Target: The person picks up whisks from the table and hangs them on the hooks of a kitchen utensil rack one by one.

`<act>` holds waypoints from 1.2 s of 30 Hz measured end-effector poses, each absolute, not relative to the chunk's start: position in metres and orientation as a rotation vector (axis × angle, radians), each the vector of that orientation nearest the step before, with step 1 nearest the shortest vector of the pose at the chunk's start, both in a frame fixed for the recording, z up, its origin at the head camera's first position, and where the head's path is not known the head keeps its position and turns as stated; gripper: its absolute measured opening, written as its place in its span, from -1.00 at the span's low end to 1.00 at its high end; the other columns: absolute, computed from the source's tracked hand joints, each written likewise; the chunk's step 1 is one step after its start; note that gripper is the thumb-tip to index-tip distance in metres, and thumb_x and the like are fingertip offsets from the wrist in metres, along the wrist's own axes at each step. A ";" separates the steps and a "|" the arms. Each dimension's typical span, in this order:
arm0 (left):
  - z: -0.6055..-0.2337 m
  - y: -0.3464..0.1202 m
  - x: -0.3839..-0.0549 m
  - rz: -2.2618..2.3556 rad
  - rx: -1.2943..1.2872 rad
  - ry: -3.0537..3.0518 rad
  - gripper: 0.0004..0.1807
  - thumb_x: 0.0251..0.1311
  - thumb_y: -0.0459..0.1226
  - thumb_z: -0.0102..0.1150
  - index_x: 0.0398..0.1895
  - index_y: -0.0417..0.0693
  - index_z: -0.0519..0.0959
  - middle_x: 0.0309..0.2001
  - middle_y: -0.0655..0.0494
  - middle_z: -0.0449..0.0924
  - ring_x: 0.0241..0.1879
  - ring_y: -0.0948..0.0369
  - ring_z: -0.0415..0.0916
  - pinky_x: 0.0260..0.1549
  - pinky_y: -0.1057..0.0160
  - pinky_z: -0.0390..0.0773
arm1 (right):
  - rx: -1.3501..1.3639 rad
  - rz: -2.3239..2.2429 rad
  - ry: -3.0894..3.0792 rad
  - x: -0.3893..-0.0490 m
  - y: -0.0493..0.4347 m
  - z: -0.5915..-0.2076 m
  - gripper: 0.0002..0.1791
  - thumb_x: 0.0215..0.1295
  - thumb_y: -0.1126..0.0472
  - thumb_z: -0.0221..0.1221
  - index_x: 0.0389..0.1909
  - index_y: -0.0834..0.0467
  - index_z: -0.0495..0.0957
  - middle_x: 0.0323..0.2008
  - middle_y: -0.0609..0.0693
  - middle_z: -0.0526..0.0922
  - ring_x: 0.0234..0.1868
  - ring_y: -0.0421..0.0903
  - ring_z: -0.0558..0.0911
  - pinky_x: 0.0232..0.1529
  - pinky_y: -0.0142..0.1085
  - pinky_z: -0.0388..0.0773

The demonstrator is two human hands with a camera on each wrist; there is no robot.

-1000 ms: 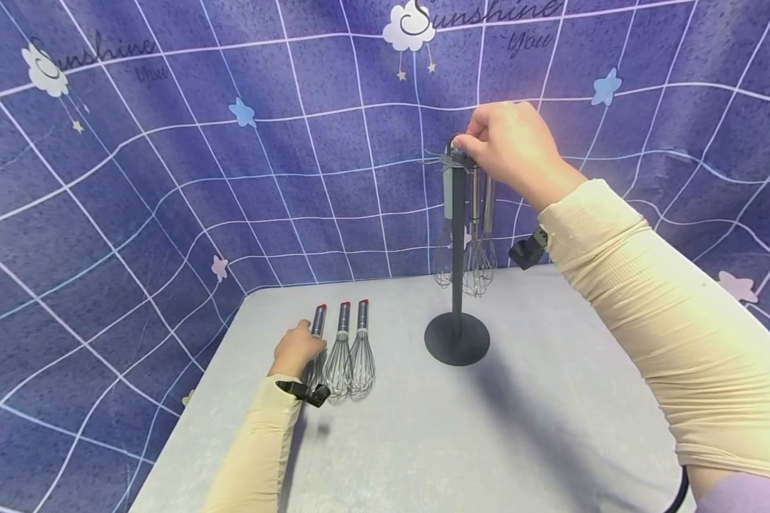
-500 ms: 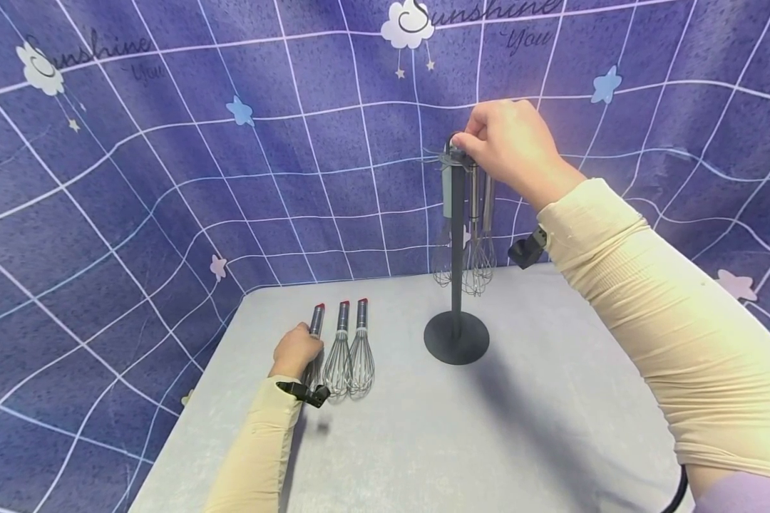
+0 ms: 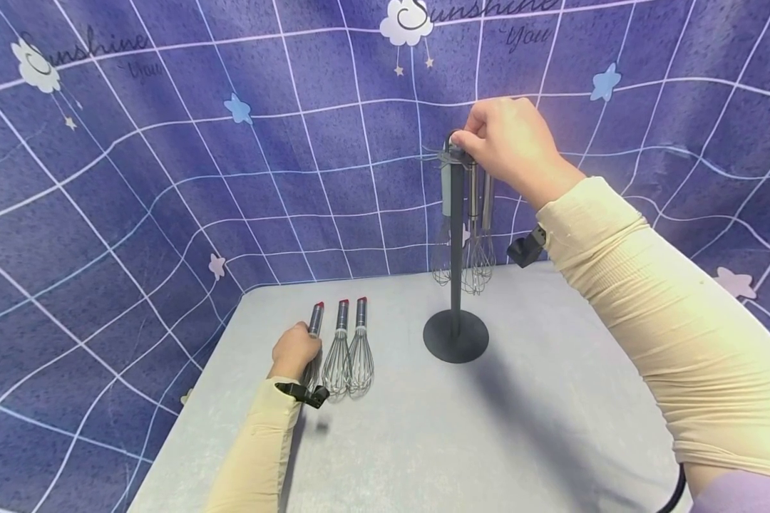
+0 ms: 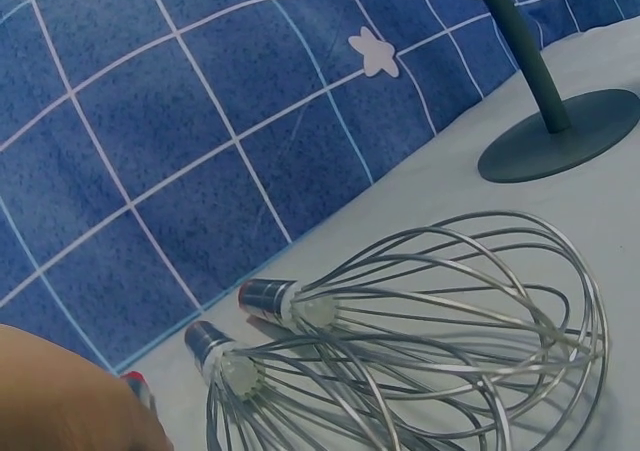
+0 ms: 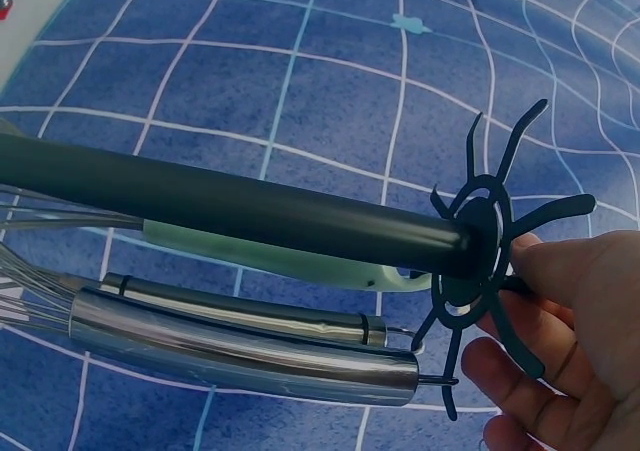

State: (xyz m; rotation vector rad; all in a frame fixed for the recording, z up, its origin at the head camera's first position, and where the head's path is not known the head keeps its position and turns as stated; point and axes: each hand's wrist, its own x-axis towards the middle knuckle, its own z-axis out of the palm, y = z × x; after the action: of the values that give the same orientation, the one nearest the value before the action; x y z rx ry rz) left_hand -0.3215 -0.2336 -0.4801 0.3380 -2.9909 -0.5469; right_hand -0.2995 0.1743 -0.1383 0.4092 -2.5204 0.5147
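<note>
In the head view my left hand (image 3: 296, 349) lies over the leftmost of three balloon whisks and grips this whisk (image 3: 316, 319), its handle with a red end pointing away from me. Close on its right are a second whisk (image 3: 338, 363) and a third whisk (image 3: 361, 356), overlapping at their wires. My right hand (image 3: 510, 139) pinches the top of a black utensil stand (image 3: 456, 242), with fingertips behind its hook ring (image 5: 485, 236) in the right wrist view. From the hooks hang a whisk with a pale green handle (image 5: 270, 261) and two metal-handled whisks (image 5: 240, 351).
The stand's round base (image 3: 455, 349) rests on the light grey table (image 3: 411, 427), right of the lying whisks. A blue grid-patterned cloth (image 3: 321, 142) rises behind and to the left of the table, close behind the hanging whisks.
</note>
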 end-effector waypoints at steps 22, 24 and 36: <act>-0.444 -0.226 -0.320 -0.570 0.265 -2.915 -0.57 0.27 -0.15 0.08 0.12 -0.19 0.52 -0.12 -0.25 0.67 -0.27 -0.13 0.62 -0.49 -0.08 0.52 | 0.402 0.518 -2.525 -0.300 0.174 -0.140 -0.60 0.46 -0.08 0.16 -0.19 0.22 0.68 -0.12 0.16 0.74 -0.06 0.17 0.63 0.06 0.05 0.49; -0.439 -0.223 -0.320 -0.573 0.251 -2.901 -0.55 0.29 -0.12 0.09 0.16 -0.17 0.51 -0.12 -0.24 0.67 -0.27 -0.13 0.62 -0.48 -0.08 0.53 | 0.396 0.522 -2.522 -0.299 0.174 -0.140 -0.60 0.46 -0.08 0.16 -0.19 0.21 0.68 -0.13 0.15 0.74 -0.06 0.17 0.63 0.05 0.05 0.49; -0.417 -0.210 -0.317 -0.574 0.203 -2.844 -0.45 0.37 -0.03 0.05 0.30 -0.15 0.46 -0.05 -0.25 0.67 -0.15 -0.20 0.65 -0.31 -0.19 0.60 | 0.389 0.531 -2.522 -0.300 0.174 -0.140 -0.59 0.45 -0.09 0.16 -0.19 0.21 0.67 -0.12 0.16 0.74 -0.06 0.17 0.62 0.05 0.05 0.48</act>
State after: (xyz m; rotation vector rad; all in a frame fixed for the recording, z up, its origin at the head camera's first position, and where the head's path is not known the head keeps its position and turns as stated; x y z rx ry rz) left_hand -0.3172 -0.2096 -0.4170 0.2031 -2.8437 -0.5740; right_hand -0.2997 0.1742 -0.1397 0.3886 -2.5217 0.5314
